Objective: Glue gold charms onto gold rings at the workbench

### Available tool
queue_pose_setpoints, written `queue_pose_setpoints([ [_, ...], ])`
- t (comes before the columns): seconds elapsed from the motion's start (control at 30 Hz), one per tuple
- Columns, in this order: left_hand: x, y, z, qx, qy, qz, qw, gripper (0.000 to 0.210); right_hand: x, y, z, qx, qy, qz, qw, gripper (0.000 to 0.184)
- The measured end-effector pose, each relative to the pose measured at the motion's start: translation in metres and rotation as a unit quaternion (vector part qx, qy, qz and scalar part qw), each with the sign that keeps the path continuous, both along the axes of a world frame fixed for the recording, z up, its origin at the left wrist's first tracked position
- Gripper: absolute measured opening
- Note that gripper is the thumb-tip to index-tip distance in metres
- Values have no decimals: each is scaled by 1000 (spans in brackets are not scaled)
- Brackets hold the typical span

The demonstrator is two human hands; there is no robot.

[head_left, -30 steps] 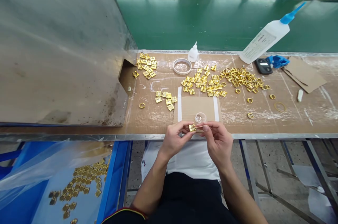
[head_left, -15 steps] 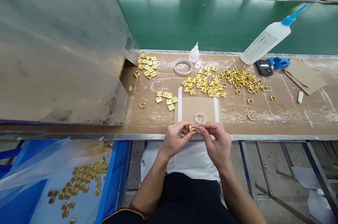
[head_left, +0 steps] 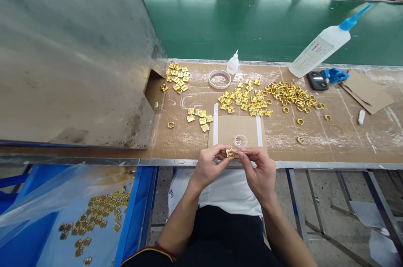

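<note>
My left hand (head_left: 208, 166) pinches a small shiny gold square piece (head_left: 230, 153) between thumb and fingertips, just above the table's front edge. Close on its right, my right hand (head_left: 260, 170) is closed on a thin stick (head_left: 236, 152), whose tip meets the gold piece. Most of the stick is hidden by my fingers. Just beyond my fingertips, a small clear round cup (head_left: 240, 141) with some clear content stands on a taped cardboard sheet (head_left: 233, 126). Several gold square pieces (head_left: 203, 120) lie to the left of the sheet, and more gold square pieces (head_left: 242, 97) lie behind it.
Gold rings (head_left: 291, 94) are heaped at right. A tape roll (head_left: 219, 79), a small dropper bottle (head_left: 233, 63) and a large tilted bottle (head_left: 321, 51) are at the back. A metal housing (head_left: 75, 57) borders the left. Below it, a blue bin (head_left: 126, 225) holds gold pieces.
Both hands stay in nearly the same place. The gold piece has turned slightly in my left fingers, and less of the stick shows now. The whole view has shifted a little.
</note>
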State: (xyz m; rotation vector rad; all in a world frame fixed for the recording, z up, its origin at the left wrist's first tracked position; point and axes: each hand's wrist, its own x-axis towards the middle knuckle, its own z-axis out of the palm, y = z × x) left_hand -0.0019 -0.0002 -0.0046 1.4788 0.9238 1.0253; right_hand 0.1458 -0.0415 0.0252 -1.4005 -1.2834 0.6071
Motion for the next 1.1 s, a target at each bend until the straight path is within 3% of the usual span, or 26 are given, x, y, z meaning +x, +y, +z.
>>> queue_pose_setpoints([
  [0.43,0,0,-1,18,5,-6,1000,20,3,-1,-1,20,-7,9,1000,3],
  [1.1,-3,0,-2,39,10,0,999,23,1,-2,-4,12,14,21,1000,6],
])
